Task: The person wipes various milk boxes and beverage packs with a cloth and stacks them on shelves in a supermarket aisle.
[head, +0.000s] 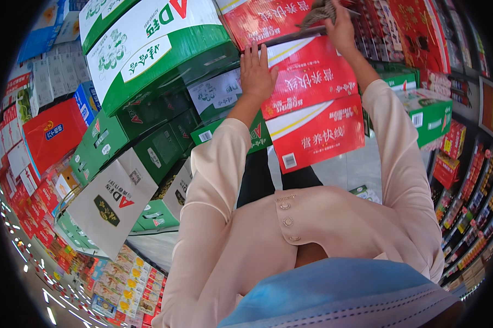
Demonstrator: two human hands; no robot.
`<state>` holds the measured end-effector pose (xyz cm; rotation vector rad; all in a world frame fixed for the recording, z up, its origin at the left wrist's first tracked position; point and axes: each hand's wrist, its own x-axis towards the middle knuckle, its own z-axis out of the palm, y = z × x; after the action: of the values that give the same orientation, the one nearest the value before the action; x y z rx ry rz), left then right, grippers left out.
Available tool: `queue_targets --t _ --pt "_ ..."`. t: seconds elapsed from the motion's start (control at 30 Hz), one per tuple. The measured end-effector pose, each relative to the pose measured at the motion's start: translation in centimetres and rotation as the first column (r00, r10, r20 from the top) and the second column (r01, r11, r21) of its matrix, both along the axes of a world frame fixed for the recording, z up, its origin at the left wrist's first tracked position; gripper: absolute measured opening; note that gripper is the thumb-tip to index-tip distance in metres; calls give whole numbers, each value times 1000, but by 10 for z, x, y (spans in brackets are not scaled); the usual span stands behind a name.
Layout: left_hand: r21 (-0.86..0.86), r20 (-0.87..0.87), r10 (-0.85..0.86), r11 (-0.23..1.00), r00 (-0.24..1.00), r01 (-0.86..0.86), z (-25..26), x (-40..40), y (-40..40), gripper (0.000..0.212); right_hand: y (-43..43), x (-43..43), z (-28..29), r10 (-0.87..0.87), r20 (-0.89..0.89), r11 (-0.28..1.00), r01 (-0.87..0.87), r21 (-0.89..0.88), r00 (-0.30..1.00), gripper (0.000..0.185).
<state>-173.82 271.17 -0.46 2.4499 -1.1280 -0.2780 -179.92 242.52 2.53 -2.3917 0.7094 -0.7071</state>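
Observation:
My left hand (258, 73) lies flat, fingers spread, on the near left edge of a red and white drink carton (308, 78). Under it is another red carton (318, 133) with a barcode. My right hand (340, 26) reaches past the far edge of the cartons, its fingers closed on a crumpled grey-brown cloth (322, 14). A further red carton (267, 20) lies beyond both hands. Left of my left hand stand a large green and white carton (148, 57) and a smaller green and white one (213, 92).
Green cartons (152, 151) and a white paper bag (111, 201) stand at the left. A green box (425, 115) is on the right, before shelves of small packaged goods (472, 201). Grey floor (332, 172) shows by my legs.

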Motion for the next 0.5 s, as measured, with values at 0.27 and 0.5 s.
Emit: queue_targets --t 0.27,0.5 --pt "12 110 134 991 985 -136 -19 -1 -22 85 22 110 -68 221 -306 963 -256 -81 926 53" --pt "27 114 139 989 984 -143 -23 1 -20 85 60 147 -17 589 -2 800 -584 -137 808 31"
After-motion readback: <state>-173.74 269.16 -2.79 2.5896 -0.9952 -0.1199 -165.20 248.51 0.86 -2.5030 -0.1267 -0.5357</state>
